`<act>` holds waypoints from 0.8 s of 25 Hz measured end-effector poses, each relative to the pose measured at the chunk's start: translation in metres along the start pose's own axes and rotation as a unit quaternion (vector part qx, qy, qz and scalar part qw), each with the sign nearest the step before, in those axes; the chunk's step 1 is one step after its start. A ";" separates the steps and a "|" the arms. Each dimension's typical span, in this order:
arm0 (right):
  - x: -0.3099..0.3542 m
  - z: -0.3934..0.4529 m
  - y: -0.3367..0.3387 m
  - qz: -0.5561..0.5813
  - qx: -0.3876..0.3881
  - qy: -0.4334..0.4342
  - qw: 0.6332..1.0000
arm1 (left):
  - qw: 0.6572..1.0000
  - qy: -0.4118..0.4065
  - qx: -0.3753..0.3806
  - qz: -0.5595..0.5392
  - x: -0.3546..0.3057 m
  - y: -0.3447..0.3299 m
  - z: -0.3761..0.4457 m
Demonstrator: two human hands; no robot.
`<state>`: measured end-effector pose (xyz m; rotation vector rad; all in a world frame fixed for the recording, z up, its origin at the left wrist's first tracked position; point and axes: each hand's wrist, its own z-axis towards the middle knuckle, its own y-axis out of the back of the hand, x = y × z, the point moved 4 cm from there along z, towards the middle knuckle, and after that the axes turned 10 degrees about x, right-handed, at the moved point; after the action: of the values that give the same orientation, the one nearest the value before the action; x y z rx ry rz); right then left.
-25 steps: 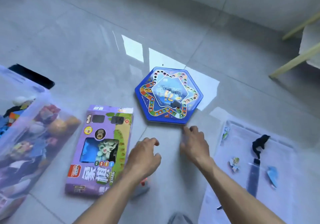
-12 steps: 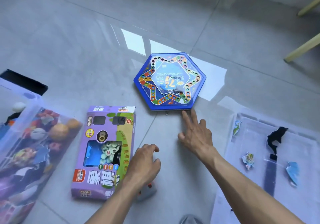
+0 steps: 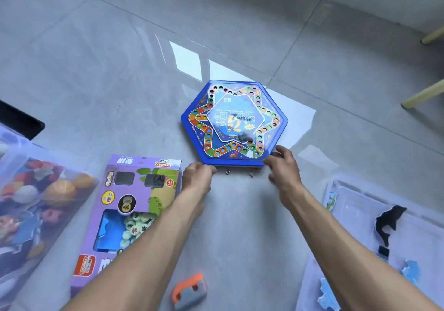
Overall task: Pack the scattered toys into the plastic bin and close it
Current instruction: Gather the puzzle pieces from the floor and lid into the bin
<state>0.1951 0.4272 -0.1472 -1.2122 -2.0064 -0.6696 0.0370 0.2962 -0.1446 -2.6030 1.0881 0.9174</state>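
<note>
Both hands (image 3: 199,176) (image 3: 283,166) now at the hexagonal game board's (image 3: 234,121) near edge.

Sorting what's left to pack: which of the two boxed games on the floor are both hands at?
The blue hexagonal game box; both hands meet its near edge, while the purple chess box lies untouched.

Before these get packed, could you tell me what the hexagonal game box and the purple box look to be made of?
Hexagonal game box: probably glossy printed tin or hard plastic, given its rolled rim and sheen. Purple box: printed cardboard, shown by its folded top flap and cut-out window.
</note>
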 end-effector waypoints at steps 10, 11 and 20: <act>0.006 0.017 -0.001 0.085 0.014 -0.112 0.990 | 0.969 0.079 0.019 -0.233 -0.028 -0.004 0.029; 0.006 0.016 -0.002 0.048 0.008 -0.091 0.995 | 0.978 0.067 0.014 -0.199 -0.027 -0.006 0.031; 0.040 0.037 -0.076 -0.625 0.011 0.318 0.713 | 0.688 -0.337 0.045 0.641 0.066 -0.023 -0.014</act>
<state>0.1031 0.4428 -0.1457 0.6154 -1.9187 -1.4067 0.0957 0.2686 -0.1747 -0.8021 2.4612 1.6883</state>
